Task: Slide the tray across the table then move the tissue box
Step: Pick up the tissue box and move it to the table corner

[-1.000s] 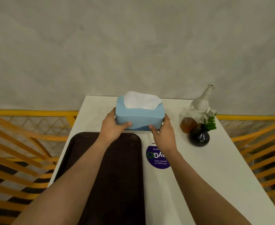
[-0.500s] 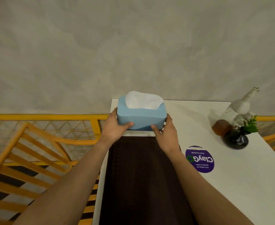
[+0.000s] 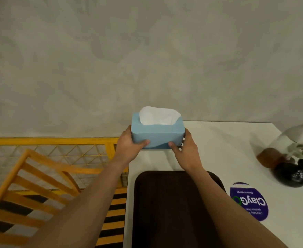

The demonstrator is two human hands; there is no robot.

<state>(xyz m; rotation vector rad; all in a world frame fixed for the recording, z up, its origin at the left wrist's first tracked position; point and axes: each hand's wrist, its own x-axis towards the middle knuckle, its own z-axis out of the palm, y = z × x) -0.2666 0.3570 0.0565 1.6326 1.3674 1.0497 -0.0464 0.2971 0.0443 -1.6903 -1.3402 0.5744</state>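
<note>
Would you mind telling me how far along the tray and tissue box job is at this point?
The tray lies flat by the table's left edge, untouched, so the slide looks done. In hand: the left hand and right hand clasp the tissue box near the far left corner. Left: setting it down and letting go.

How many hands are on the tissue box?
2. The left hand grips the left end of the tissue box; the right hand grips its right end, at the table's far left corner.
</note>
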